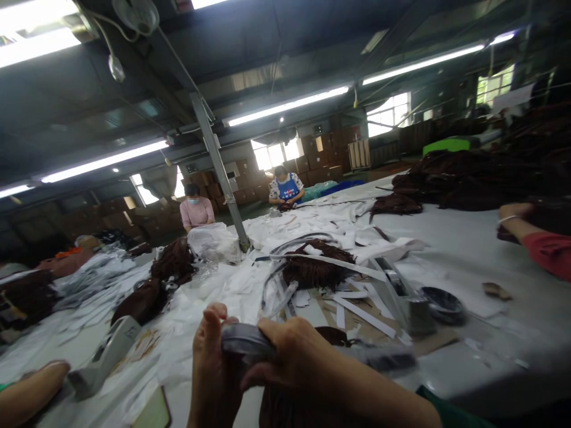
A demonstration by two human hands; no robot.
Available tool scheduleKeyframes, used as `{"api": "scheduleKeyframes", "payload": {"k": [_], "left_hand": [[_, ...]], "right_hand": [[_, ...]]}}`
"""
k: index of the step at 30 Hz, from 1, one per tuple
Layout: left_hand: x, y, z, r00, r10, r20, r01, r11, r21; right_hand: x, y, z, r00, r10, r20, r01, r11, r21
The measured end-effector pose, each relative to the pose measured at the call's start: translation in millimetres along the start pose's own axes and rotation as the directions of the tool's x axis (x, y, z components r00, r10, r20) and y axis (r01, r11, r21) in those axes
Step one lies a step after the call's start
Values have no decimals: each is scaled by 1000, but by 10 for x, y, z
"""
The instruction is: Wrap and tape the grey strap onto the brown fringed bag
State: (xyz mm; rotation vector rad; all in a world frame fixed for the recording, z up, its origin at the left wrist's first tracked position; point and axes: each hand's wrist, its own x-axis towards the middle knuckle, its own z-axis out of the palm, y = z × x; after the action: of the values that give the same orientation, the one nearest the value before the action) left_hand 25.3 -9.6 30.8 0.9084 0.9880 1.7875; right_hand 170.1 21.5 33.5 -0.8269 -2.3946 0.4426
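Left hand (216, 368) and right hand (292, 356) at 6 o'clock, each grip clenched on a grey glossy flat strip (243, 340) held just above dark brown fringed fabric (285, 410). White paper strips (366, 315) litter the white tabletop (468, 249) toward 12 o'clock. Grey wedge-shaped tool (107, 351) at 8 o'clock.

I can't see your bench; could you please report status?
Left hand, right hand both shut on grey band. Brown fabric underneath. Paper strips clutter table beyond.

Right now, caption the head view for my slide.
Left hand and right hand grip a grey band above a littered white table.
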Motion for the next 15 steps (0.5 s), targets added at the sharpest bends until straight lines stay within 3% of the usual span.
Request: {"api": "scheduleKeyframes", "payload": {"k": [1, 3, 6, 8, 10, 12, 15], "left_hand": [[14, -12, -9, 1000, -12, 7, 13, 1000, -22], [26, -50, -32, 991, -31, 129, 16, 993, 115], [0, -58, -37, 904, -148, 401, -79, 864, 498], [-23, -11, -12, 876, -194, 442, -111, 811, 575], [-28, 50, 19, 936, -105, 337, -57, 898, 437], [-12, 88, 32, 993, -9, 119, -11, 985, 169], [25, 57, 5, 998, 3, -65, -7, 998, -67]], "right_hand": [[-10, 19, 6, 1000, 13, 3, -13, 1000, -1], [-41, 92, 47, 1000, 14, 27, -11, 995, -101], [-71, 189, 111, 991, -45, 127, 82, 948, -307], [-55, 180, 102, 986, -81, 144, 122, 945, -305], [-18, 120, 43, 996, -62, 64, 73, 977, -201], [9, 59, -30, 1000, -8, -11, 7, 997, -72], [-5, 59, -73, 1000, 9, 6, -9, 1000, -8]]}}
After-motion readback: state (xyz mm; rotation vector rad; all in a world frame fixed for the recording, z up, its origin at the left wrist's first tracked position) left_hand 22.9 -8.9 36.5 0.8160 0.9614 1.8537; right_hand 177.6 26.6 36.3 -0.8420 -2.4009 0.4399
